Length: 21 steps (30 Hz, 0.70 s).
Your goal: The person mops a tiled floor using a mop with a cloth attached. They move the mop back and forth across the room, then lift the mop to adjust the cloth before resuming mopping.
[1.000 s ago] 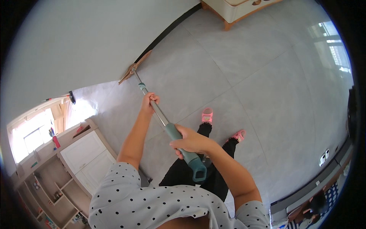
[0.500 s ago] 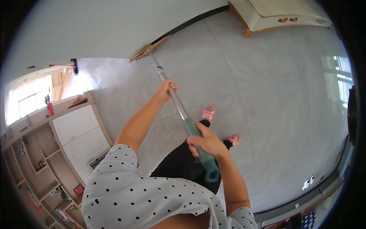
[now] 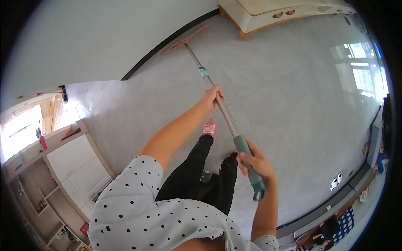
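Observation:
A flat mop (image 3: 226, 109) slants across the view, its metal pole running from the far wall down toward my right side. My left hand (image 3: 212, 98) is closed round the pole about midway along it. Lower down, my right hand (image 3: 256, 162) wraps the green grip near the hanging-loop end. The mop's wide pinkish-brown head (image 3: 183, 44) lies on the grey tile floor (image 3: 289, 100), close to the dark baseboard (image 3: 167, 42). Its pad looks thin and slightly blurred.
A cream cabinet on wooden legs (image 3: 251, 21) stands at the far right of the wall. White-doored shelving (image 3: 73, 165) is at the left. A grey sofa (image 3: 312, 228) edges the lower right, with white slippers (image 3: 336, 181) before it. My feet wear pink shoes (image 3: 209, 127).
The mop head has moved right along the baseboard, away from the wall's corner. Both hands have shifted right with the pole, keeping their grip, and my view has turned a little.

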Each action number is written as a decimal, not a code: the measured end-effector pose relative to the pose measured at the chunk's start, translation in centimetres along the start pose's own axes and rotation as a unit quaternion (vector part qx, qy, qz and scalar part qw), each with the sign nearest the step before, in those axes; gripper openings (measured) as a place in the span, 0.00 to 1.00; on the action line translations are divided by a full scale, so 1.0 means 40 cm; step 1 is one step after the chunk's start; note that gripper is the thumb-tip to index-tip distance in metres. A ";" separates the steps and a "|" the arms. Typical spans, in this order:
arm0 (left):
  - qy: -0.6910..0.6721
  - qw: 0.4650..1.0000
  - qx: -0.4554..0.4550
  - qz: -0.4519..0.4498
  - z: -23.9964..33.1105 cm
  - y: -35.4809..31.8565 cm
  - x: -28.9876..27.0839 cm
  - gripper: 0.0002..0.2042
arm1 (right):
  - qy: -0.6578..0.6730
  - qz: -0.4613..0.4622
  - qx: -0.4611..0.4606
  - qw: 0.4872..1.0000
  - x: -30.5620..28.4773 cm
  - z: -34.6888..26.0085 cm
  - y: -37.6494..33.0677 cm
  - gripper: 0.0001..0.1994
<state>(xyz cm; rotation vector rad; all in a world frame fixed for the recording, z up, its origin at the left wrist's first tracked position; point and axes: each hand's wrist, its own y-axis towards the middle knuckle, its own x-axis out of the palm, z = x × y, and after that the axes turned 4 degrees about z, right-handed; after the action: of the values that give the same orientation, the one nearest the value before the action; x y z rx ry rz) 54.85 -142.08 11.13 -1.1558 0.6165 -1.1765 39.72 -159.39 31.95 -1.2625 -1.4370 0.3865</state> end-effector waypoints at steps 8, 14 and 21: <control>0.247 0.956 0.026 0.153 -0.115 0.157 -0.012 0.11 | 0.703 -0.113 0.097 0.696 -0.105 0.275 0.099 0.18; 0.301 0.940 0.021 0.158 -0.308 -0.025 0.030 0.13 | 0.816 -0.117 0.075 0.561 -0.084 0.450 -0.113 0.20; 0.268 0.953 0.023 0.142 -0.043 0.210 0.121 0.09 | 0.732 -0.123 0.093 0.664 -0.072 0.131 0.091 0.17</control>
<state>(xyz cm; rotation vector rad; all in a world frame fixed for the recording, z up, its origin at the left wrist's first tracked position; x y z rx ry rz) 58.14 -147.57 3.64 -0.6685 1.1222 -1.2476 36.34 -158.35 25.92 -0.7243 -0.0930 -0.6140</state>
